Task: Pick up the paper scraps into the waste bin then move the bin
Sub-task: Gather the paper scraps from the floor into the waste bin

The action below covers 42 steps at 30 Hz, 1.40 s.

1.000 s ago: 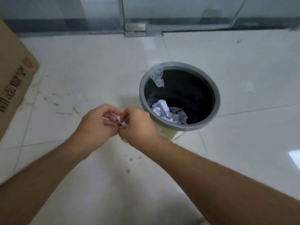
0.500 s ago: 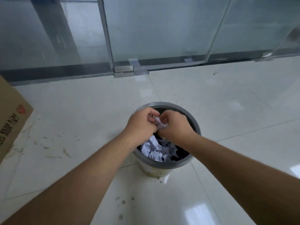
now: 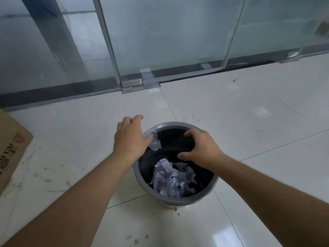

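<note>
1. Both bare forearms come in from the bottom corners and meet over the waste bin point(image 3: 142, 177), which stands upright on the white tiled floor point(image 3: 249, 122).
2. Bin: grey rim, dark inside. Crumpled paper scraps point(image 3: 170, 179) are piled in its near half.
3. Right hand point(image 3: 201, 148): palm down over the bin mouth, fingers curled loosely and spread, nothing held. Fingertips are near the far rim; can't tell if they touch it.
4. Left hand point(image 3: 130, 137): over the bin's left-far rim, fingers splayed out past the edge, holding nothing. Contact with the rim is unclear.
5. One more scrap point(image 3: 154, 142) sits at the rim's inner edge just beside the left thumb, draped down the inside wall. It looks touched by the thumb but not gripped.
6. Cardboard box point(image 3: 12, 148), red print, at the left edge, well apart from the bin.
7. Farthest: frosted glass partition point(image 3: 169, 36) with a metal floor fitting point(image 3: 132, 85) at its base.
</note>
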Tool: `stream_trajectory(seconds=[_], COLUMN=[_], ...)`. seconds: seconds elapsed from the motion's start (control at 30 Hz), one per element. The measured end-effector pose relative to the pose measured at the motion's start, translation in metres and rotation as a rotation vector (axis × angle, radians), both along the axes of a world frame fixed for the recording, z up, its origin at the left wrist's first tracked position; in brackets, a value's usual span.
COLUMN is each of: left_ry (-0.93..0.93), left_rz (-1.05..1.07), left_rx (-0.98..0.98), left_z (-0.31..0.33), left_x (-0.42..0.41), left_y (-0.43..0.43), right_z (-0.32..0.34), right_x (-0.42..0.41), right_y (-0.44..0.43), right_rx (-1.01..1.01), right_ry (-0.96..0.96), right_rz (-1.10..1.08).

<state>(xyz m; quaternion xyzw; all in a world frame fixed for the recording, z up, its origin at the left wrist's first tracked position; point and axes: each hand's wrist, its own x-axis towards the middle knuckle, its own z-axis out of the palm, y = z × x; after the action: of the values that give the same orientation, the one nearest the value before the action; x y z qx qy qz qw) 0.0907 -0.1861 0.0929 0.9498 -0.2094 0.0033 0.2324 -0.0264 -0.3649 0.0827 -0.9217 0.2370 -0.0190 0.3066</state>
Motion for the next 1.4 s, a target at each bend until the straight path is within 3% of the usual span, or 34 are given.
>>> stream_trajectory(seconds=[0.17,0.33,0.4,0.53,0.7,0.83,0.9,1.0,1.17,1.27,1.4], left_ry=[0.159,0.033,-0.046,-0.196,0.033,0.371,0.365,0.292,0.126,0.244,0.452], left_rz=[-0.009,-0.004,0.018,-0.048,-0.195,-0.328,-0.341,-0.300,-0.052,0.091,0.072], left_rx=[0.069,0.188,0.145,-0.120,-0.280,-0.044,0.011,-0.067,-0.062,-0.057,-0.166], left_z=[-0.014,-0.018,-0.013,0.007,0.011,-0.006,-0.007,0.000,-0.002,-0.019,-0.043], left_x=[0.016,0.020,0.023,0.019,-0.013,-0.025,-0.025,-0.018,-0.002,-0.003,-0.032], left_y=[-0.021,-0.024,-0.022,-0.027,-0.049,-0.046,-0.040,-0.030,0.001,0.026,0.039], right_z=[-0.003,-0.007,-0.009,-0.012,-0.013,-0.014,-0.013,-0.012,-0.015,-0.020,-0.032], right_x=[-0.004,-0.010,-0.011,-0.009,-0.007,-0.012,-0.014,-0.018,-0.027,-0.034,-0.040], right_y=[-0.013,-0.021,-0.024,-0.026,-0.028,-0.030,-0.031,-0.037,-0.046,-0.052,-0.043], right_rx=[0.044,0.045,0.052,0.049,0.047,0.010,-0.017,-0.048,-0.126,-0.146,0.026], right_ry=[-0.068,-0.087,-0.091,-0.107,-0.134,-0.133,-0.136,-0.142,-0.133,0.004,0.223], right_rz=[-0.026,-0.025,-0.031,-0.049,-0.096,-0.099,-0.098,-0.135,-0.226,-0.255,-0.198])
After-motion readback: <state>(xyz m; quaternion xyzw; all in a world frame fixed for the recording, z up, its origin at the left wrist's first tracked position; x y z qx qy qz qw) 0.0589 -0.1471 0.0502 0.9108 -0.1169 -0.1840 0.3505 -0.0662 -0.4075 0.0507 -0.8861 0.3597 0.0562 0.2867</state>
